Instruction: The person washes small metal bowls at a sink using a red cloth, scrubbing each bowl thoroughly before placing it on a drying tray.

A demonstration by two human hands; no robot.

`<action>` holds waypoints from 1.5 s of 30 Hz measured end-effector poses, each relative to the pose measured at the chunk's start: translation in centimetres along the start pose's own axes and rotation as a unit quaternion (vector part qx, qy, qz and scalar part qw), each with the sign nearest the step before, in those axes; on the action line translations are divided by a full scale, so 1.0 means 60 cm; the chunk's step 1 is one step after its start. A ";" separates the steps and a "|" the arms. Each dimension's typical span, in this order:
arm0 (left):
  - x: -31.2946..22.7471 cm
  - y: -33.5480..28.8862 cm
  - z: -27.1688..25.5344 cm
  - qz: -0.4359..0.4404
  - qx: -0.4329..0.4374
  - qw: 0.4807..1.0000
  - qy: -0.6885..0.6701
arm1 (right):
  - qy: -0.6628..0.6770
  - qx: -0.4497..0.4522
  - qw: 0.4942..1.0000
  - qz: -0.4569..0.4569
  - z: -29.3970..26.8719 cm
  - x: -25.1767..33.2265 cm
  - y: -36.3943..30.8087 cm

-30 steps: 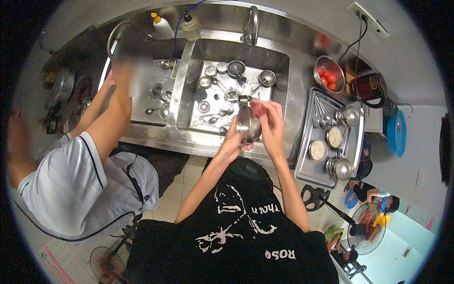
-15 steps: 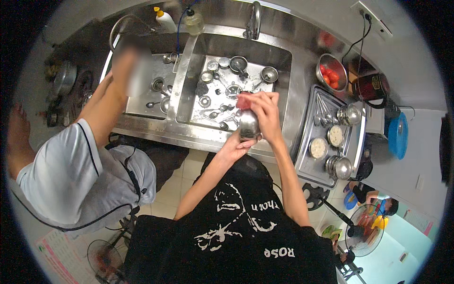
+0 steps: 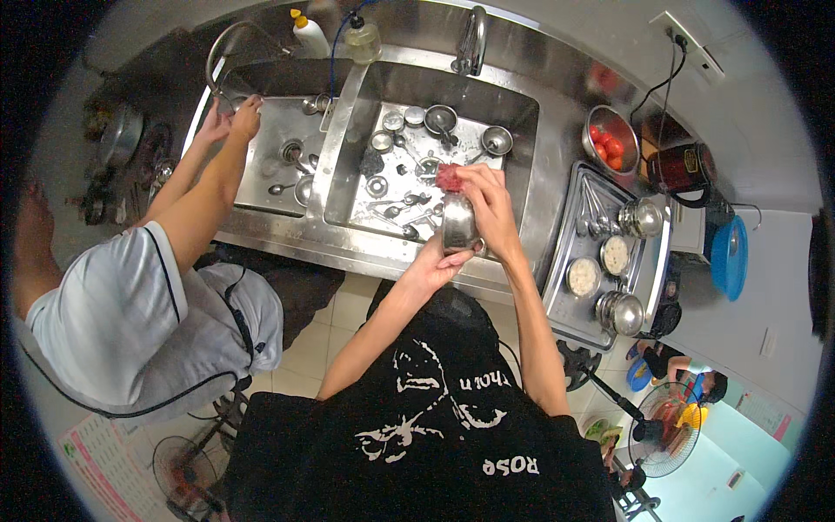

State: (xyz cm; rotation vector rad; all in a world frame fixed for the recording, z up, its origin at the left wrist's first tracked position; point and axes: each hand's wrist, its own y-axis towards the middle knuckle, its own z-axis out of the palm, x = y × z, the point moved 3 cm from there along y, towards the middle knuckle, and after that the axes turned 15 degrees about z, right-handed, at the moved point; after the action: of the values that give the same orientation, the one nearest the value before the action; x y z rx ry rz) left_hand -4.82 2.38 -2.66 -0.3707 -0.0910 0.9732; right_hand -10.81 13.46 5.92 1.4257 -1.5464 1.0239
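My left hand (image 3: 437,268) grips a steel bowl (image 3: 458,228) from below, holding it tilted on its side over the sink's front edge. Over the bowl's upper end, my right hand (image 3: 490,202) pinches a red sponge or scrubbing cloth (image 3: 449,177); exactly which it is, I cannot tell. Below them in the right basin (image 3: 519,122) lie several spoons (image 3: 393,211), a dark scouring pad (image 3: 372,163), small round tins (image 3: 383,141) and two steel bowls (image 3: 440,119).
At the left basin (image 3: 270,204) a co-worker's hands (image 3: 228,120) reach under a faucet. Right of the sink are a tray (image 3: 570,304) with ladles and bowls, a bowl of tomatoes (image 3: 608,111) and a dark red kettle (image 3: 683,168). A tap (image 3: 472,42) rises behind.
The red scrubber and my right hand have shifted slightly on the bowl, which stays in my left hand. The co-worker's hands have drawn into clear view over the left basin.
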 end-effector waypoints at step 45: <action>-0.052 0.023 -0.029 0.091 0.022 0.982 -0.167 | 0.042 -0.071 0.993 0.089 0.044 -0.024 -0.082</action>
State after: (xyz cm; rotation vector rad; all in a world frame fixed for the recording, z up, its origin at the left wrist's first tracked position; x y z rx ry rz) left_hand -7.24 0.06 -4.49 -0.1734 -0.3442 1.2100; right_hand -5.87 11.31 3.85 1.1493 -1.6723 1.0414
